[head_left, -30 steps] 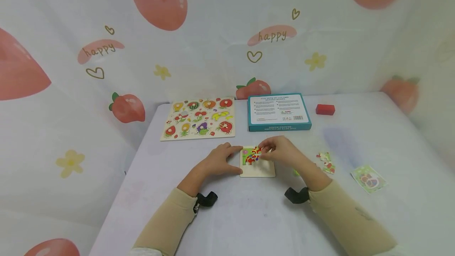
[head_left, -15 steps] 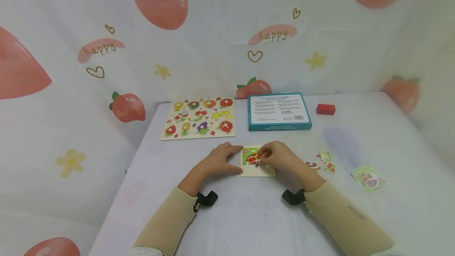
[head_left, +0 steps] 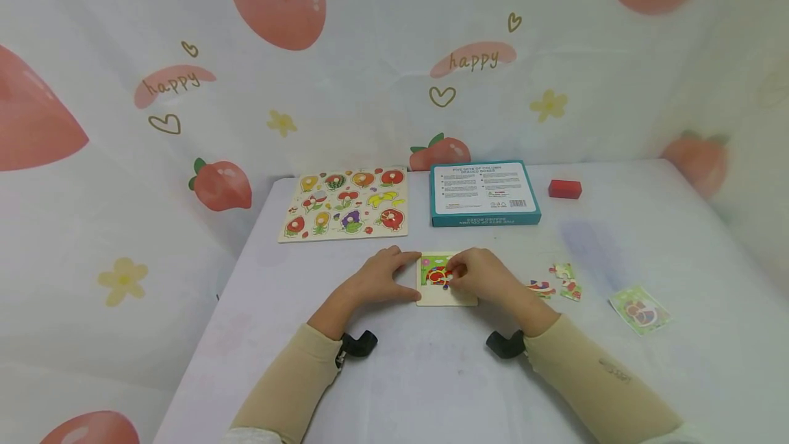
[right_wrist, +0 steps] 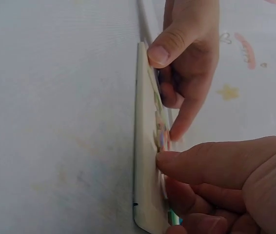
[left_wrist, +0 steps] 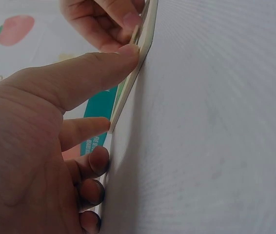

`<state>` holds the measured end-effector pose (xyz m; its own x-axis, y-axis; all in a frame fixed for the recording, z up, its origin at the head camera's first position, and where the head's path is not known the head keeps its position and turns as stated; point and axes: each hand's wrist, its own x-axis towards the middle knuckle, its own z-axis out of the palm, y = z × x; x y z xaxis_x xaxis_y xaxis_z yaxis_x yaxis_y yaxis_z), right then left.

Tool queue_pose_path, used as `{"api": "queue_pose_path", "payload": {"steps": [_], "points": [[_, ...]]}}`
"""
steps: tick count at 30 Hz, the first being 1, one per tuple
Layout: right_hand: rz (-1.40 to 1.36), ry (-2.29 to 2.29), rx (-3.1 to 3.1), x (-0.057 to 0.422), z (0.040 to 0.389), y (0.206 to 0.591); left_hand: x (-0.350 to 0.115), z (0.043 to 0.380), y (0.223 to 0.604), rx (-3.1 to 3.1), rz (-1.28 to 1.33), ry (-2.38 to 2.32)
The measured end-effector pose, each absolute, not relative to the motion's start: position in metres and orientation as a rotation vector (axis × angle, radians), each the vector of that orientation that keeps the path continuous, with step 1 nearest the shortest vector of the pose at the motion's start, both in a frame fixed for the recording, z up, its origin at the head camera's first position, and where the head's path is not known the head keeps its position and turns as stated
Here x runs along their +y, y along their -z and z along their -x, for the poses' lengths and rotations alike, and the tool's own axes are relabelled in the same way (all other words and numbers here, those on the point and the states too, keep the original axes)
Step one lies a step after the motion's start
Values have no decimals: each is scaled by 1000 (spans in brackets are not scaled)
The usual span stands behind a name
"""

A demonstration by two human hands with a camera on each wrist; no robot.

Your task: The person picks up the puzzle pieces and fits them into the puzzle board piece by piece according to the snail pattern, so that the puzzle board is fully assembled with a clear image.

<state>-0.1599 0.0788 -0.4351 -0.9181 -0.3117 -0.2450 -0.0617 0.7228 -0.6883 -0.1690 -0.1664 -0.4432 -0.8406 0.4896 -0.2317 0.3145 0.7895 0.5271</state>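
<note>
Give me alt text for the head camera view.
A person's left hand touches the left edge of a small wooden puzzle tray while the right hand pinches a piece over it. Loose pieces lie to the right; a fruit board and a teal box sit farther back.

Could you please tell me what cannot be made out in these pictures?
Head: the bare right hand covers part of the small rectangular pale wooden puzzle board.
Head: small print on the flat teal-and-white cardboard box is too tiny to read.
Left wrist: the thin tan wooden puzzle piece at the right hand's fingertips appears edge-on, hiding its face.
Left wrist: the frame's left edge cuts off part of the bare left hand.
</note>
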Motion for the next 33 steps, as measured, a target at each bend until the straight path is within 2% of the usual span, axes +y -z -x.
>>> {"api": "queue_pose_path", "payload": {"steps": [24,33], "points": [[478,706,2741,76,156,439,-167,171,446,2622,-619,-677],[692,431,2841,73,153,437,-167,171,447,2627,-611,-665]]}}
